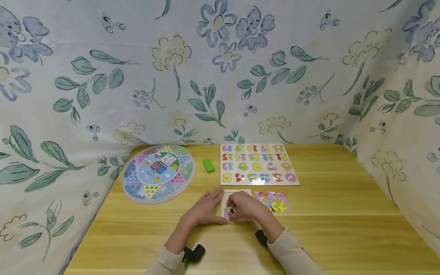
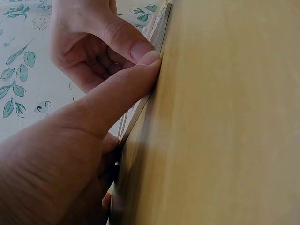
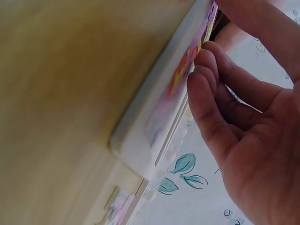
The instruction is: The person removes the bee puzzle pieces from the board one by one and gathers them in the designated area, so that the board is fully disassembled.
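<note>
A small jigsaw puzzle board with a pale frame lies before me, partly covered by both hands. My left hand rests against its left side, fingers extended along the edge and thumb at the near edge. Over the board, my right hand bends its fingers and pinches a yellow-and-black jigsaw piece near the lower left corner. The right wrist view shows pink and orange printing on the board beside the curled fingers. In the left wrist view the two thumbs nearly meet at the board's edge.
Loose jigsaw pieces lie right of the board. Behind stands a number puzzle tray lying flat, with a green block to its left. A round Chinese checkers board is at far left. Patterned cloth hangs behind the wooden table.
</note>
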`<action>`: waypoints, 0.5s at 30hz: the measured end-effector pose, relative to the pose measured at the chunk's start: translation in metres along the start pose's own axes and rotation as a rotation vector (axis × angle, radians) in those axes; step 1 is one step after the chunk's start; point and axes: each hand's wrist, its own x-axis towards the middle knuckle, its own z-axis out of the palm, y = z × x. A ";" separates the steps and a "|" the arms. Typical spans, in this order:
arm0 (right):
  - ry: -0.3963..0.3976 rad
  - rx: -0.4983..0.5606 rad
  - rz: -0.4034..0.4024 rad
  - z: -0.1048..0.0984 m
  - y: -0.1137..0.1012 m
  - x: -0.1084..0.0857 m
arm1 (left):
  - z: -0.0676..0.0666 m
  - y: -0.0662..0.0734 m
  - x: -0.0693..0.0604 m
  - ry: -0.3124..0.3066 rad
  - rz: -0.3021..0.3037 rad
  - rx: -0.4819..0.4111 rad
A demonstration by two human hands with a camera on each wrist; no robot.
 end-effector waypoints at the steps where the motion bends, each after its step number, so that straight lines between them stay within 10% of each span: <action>1: -0.003 0.001 0.003 0.000 0.000 0.000 | 0.000 0.000 0.000 0.000 -0.001 0.001; 15: 0.020 0.024 -0.013 0.001 -0.003 0.000 | 0.002 -0.002 0.001 -0.001 0.002 0.017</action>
